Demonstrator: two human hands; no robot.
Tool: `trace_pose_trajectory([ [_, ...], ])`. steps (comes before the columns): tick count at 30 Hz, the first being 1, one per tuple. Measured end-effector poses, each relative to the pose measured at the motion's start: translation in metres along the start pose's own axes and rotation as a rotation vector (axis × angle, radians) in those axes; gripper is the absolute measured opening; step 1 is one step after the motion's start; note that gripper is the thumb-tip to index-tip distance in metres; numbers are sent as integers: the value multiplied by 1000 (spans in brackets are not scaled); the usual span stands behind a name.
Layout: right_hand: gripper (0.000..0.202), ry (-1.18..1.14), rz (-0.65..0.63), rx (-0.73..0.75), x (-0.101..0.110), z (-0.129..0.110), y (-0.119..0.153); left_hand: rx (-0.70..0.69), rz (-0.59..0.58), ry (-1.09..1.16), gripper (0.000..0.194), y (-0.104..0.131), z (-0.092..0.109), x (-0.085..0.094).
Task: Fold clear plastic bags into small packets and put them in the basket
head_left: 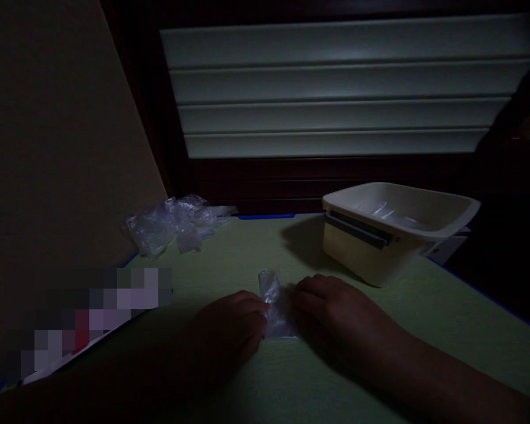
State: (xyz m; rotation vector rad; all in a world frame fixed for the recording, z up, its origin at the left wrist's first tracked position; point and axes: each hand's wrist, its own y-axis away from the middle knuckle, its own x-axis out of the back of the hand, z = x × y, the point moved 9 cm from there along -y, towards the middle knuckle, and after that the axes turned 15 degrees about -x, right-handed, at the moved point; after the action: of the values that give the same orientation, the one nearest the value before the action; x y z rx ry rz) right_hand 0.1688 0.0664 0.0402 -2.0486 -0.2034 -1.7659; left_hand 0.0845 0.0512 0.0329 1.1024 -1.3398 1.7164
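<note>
A small, clear plastic bag (274, 294), its length pointing forward, is touched from either side by the curled left hand (236, 324) and right hand (331, 306); grip cannot be told.

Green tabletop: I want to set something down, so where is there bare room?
The tabletop is bare between the plastic pile and cream bin, and between that bin, the right forearm and the right edge. Crowded: the middle, where the left hand and right hand flank clear plastic, and the left side, by a pixelated item.
</note>
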Motion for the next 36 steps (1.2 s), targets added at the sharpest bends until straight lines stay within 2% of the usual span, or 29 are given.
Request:
trace_pose_trajectory([
  [4, 15, -42, -25, 175, 6, -17, 11, 15, 18, 2, 19, 0, -1, 0],
  [7, 13, -51, -58, 227, 3, -22, 16, 23, 50, -13, 20, 1, -2, 1],
  [13, 13, 52, 75, 293, -2, -27, 18, 60, -16, 54, 18, 2, -6, -5],
  [16, 11, 18, 78, 275, -1, -28, 17, 44, -4, 33, 19, 2, -5, -3],
  [24, 16, -182, -83, 89, 5, -14, 10, 13, 126, 11, 30, 8, -4, 2],
  [31, 18, -268, -153, 64, 1, -15, 11, 94, -35, 33, 20, 1, -6, -3],
  [36, 14, -323, -144, 64, 5, -16, 13, 46, -32, 64, 24, 0, -6, -6],
])
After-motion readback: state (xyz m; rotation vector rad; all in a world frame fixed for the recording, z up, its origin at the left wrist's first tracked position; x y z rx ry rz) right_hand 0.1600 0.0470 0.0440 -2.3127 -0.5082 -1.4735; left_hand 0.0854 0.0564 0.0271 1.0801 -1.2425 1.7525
